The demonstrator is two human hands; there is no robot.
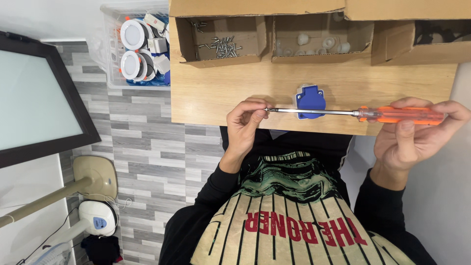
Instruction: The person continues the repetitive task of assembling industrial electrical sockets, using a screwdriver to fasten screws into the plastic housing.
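Observation:
My right hand (417, 137) grips the clear orange handle of a long screwdriver (343, 113), held level above the near edge of the wooden table (221, 88). My left hand (245, 122) pinches something very small at the tip of the metal shaft; what it is cannot be made out. A blue plastic socket part (310, 99) lies on the table just behind the shaft, between my two hands.
Three open cardboard boxes stand at the table's back: one with several screws (223, 47), one with white plastic pieces (314, 45), one dark inside (436, 34). A clear bin of round white lamps (140, 46) sits left. A dark-framed panel (39, 93) and a fan base (95, 176) are on the tiled floor.

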